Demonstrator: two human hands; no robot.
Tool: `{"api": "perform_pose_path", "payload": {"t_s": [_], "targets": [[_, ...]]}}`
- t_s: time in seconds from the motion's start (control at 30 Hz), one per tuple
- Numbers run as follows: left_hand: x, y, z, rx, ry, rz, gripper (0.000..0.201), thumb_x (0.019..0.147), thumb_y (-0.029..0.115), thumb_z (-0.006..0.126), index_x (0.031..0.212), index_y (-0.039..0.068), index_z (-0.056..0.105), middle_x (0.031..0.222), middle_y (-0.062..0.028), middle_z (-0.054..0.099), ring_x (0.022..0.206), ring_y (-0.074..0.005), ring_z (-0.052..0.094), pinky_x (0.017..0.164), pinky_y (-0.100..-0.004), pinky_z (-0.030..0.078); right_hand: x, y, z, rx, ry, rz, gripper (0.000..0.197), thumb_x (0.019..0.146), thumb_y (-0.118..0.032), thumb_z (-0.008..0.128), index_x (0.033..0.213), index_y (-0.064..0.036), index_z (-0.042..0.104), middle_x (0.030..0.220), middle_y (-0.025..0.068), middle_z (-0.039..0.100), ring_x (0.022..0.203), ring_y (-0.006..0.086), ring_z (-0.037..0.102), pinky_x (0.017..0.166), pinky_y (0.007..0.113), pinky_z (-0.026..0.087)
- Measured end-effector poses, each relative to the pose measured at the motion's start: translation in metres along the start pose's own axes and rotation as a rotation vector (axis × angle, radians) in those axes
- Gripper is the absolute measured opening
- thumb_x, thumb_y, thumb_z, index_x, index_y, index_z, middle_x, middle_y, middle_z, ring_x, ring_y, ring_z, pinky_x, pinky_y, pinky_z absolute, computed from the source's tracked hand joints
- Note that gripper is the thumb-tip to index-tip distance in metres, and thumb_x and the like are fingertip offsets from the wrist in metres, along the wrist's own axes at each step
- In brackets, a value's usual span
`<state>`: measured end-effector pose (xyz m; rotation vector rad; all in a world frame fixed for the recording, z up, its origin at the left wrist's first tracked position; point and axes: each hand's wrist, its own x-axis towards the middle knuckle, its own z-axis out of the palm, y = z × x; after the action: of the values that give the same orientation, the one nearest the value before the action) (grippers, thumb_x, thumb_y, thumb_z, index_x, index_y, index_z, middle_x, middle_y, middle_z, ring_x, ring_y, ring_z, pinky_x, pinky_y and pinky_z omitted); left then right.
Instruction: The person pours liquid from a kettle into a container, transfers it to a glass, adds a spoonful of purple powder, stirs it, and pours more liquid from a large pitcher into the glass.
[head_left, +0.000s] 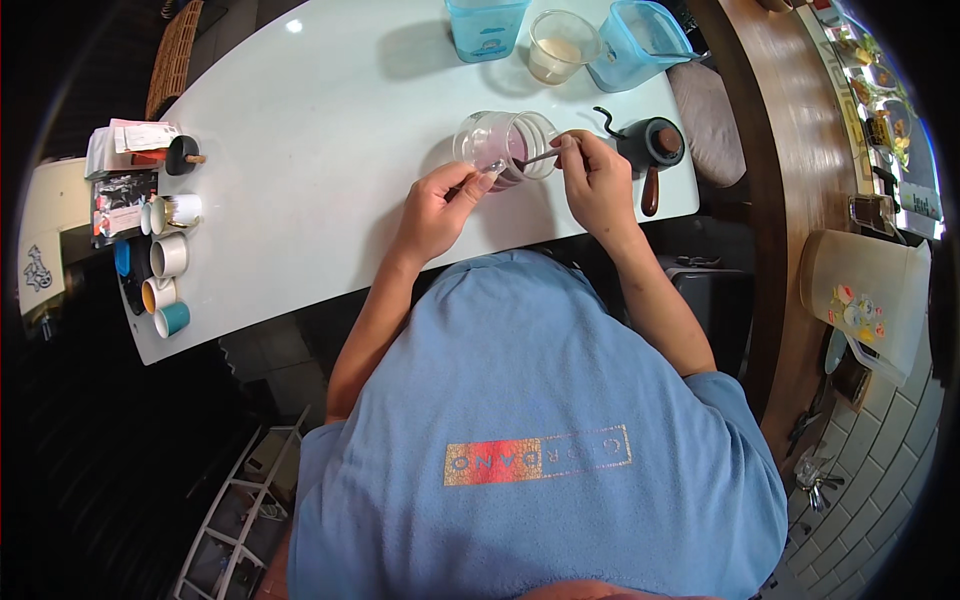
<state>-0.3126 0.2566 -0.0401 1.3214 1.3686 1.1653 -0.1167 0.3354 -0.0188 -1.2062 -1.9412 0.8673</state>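
Note:
A clear glass jar (pixel 500 140) with a pinkish purple content lies tilted on the white table (pixel 320 150). My left hand (pixel 445 205) grips its rim at the near side. My right hand (pixel 595 180) holds a thin metal spoon (pixel 540 157) whose end reaches into the jar's mouth. Both forearms come up from my blue shirt below.
A black gooseneck kettle (pixel 655 145) with a wooden handle stands right of my right hand. At the table's far edge are two blue plastic containers (pixel 485 25) and a clear cup (pixel 562 45) of beige liquid. Several small cups (pixel 168 255) line the left end. A wooden counter (pixel 790 150) curves at the right.

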Motion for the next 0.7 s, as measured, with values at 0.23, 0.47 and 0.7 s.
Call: {"api": "perform_pose_path", "payload": {"t_s": [0.23, 0.47, 0.7], "targets": [[-0.001, 0.006, -0.009, -0.017, 0.017, 0.008, 0.025, 0.091, 0.020, 0.060, 0.077, -0.001, 0.059, 0.060, 0.0029, 0.043, 0.056, -0.0056, 0.034, 0.050, -0.0227, 0.029, 0.009, -0.005, 0.003, -0.043, -0.013, -0.168, 0.011, 0.085, -0.006, 0.055, 0.093, -0.0014, 0.061, 0.083, 0.0114, 0.064, 0.078, 0.0280, 0.059, 0.069, 0.036, 0.047], [-0.006, 0.003, -0.007, -0.109, 0.066, -0.004, 0.022, 0.090, 0.016, 0.060, 0.077, -0.001, 0.060, 0.060, 0.0054, 0.044, 0.057, -0.0040, 0.034, 0.050, -0.0219, 0.028, 0.025, -0.011, -0.004, -0.222, -0.115, -0.513, 0.014, 0.081, -0.002, 0.058, 0.095, -0.0039, 0.062, 0.085, 0.0077, 0.061, 0.080, 0.0259, 0.054, 0.074, 0.035, 0.045], [-0.009, 0.000, -0.006, -0.157, 0.112, 0.008, 0.019, 0.090, 0.016, 0.059, 0.080, 0.000, 0.062, 0.062, 0.0062, 0.044, 0.058, -0.0032, 0.034, 0.051, -0.0210, 0.027, 0.014, -0.007, 0.007, -0.174, 0.005, -0.441, 0.010, 0.081, -0.004, 0.060, 0.090, -0.0026, 0.063, 0.080, 0.0098, 0.062, 0.074, 0.0267, 0.056, 0.069, 0.036, 0.045]]}}
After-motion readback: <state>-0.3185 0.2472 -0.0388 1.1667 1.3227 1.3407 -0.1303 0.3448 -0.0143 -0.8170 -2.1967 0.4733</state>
